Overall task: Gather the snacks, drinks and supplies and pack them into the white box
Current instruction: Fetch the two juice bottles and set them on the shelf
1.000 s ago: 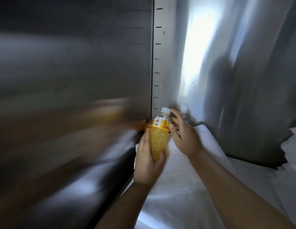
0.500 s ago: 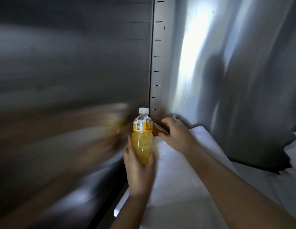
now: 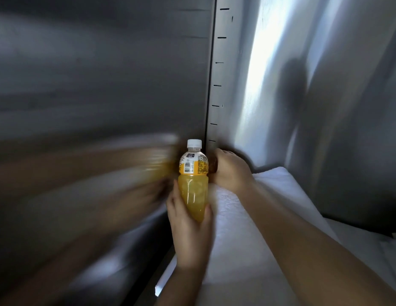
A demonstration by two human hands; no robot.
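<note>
Left hand (image 3: 189, 235) grips the lower body of the juice bottle (image 3: 193, 180), long axis upright, cap uppermost, over the white liner's (image 3: 248, 250) far left corner. Right hand (image 3: 231, 171), just beside and farther in, curls round a dark brown item (image 3: 214, 167) against the slotted upright (image 3: 217, 85); identity unclear. White box unseen.

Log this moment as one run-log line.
left hand: holds juice bottle upright | right hand: curled at brown item behind bottle, grip unclear | under hands: white surface
</note>
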